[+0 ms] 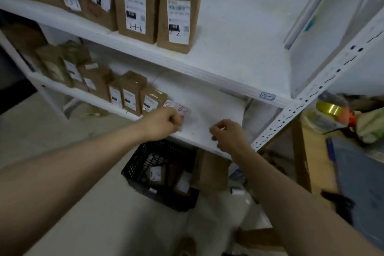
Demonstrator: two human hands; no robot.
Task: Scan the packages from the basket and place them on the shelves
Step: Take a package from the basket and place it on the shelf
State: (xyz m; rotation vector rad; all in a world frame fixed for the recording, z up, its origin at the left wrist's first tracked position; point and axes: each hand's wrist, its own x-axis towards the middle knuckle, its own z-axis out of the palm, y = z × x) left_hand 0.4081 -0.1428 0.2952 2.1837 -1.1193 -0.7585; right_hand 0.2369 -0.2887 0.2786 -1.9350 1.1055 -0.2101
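White lower shelf (209,106): left hand (162,123) grips pink package (180,110) beside brown boxes (133,93); right hand (228,135) clenched, empty; basket (139,160) below.

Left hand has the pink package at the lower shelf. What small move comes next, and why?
Probably stand the pink package against the last brown package and let go: the left hand grips it at the front edge of the lower shelf, beside that row. More packages wait in the basket.

A pink package (179,110) — gripped by the left hand (164,122) — rests on the lower shelf (218,110) beside a row of upright brown boxes (131,93). The black basket (143,158) on the floor holds brown packages (156,173).
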